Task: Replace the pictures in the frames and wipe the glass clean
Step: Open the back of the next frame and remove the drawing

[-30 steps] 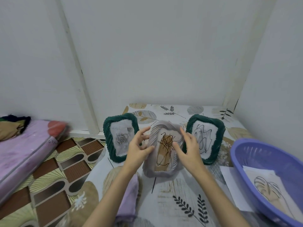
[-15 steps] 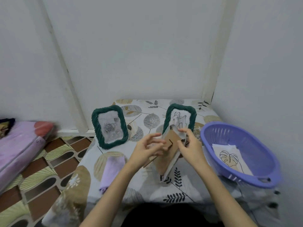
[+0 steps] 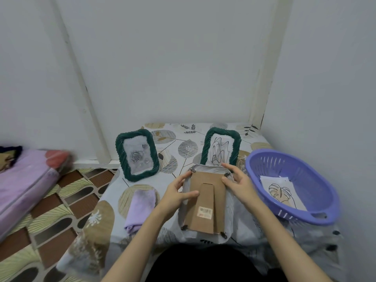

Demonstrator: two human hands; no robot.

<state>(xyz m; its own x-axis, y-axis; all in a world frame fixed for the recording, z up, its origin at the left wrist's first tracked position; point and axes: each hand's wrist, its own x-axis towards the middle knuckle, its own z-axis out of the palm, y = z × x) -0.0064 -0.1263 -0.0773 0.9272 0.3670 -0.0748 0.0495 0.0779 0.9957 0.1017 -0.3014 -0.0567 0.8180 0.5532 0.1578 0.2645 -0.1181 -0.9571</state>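
Head view: both hands (image 3: 177,192) grip grey frame (image 3: 205,202) face-down, brown backing up, stand flat.

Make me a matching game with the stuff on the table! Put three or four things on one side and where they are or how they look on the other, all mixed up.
Things:
1. grey frame
2. rose picture frame
3. purple cloth
4. leaf drawing

Places or states:
A. lying in the purple basket
B. folded on the tablecloth, left of the hands
C. face down, cardboard back showing, held by the left hand and right hand
D. standing upright, green rim

Pairs: 1-C, 2-D, 3-B, 4-A
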